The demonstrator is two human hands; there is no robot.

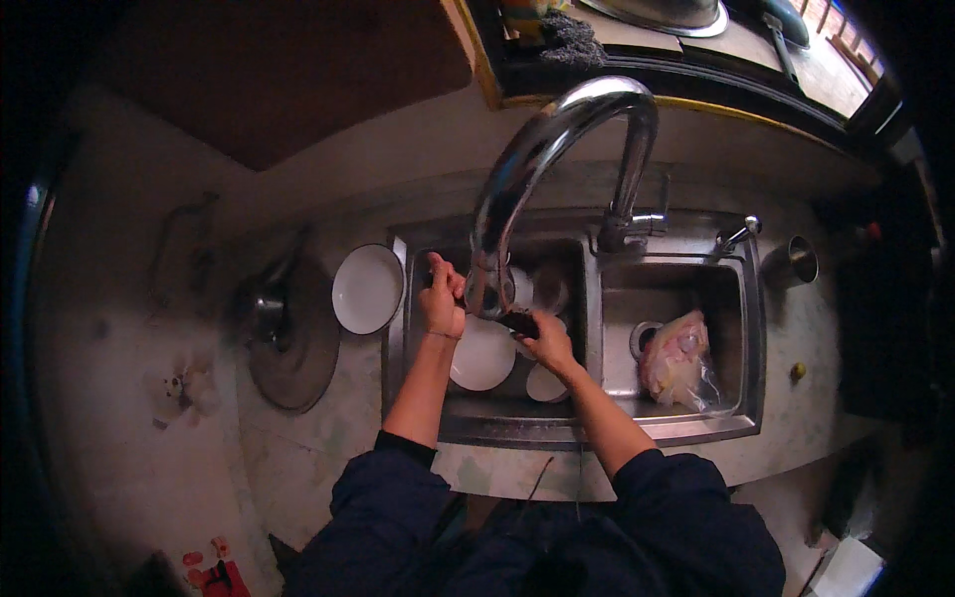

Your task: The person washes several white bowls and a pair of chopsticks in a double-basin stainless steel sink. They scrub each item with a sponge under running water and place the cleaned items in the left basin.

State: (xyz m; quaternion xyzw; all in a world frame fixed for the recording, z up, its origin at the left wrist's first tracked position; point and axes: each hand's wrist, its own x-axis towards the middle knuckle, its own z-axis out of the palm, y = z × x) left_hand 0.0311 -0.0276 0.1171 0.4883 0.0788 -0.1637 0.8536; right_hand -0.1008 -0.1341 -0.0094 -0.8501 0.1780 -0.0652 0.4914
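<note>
Over the left sink basin [418, 373], my left hand [443, 302] is beside the tap's spout [489, 287], its thumb raised and fingers partly curled; whether it holds anything is unclear. My right hand [552, 343] grips a dark object [521, 322], perhaps a scrubber, just under the spout's end. Below the hands in that basin lie a large white bowl [483, 362], a smaller white bowl [547, 383] and several other dishes, partly hidden by the spout and my right hand. Whether water is running cannot be made out.
The right basin [671, 280] holds a clear plastic bag of pale, pinkish food [675, 362]. A white bowl [368, 289] and a large round lid or pan [295, 358] are left of the sink. A metal cup [792, 261] stands at the right. The curved chrome tap [567, 112] arches overhead.
</note>
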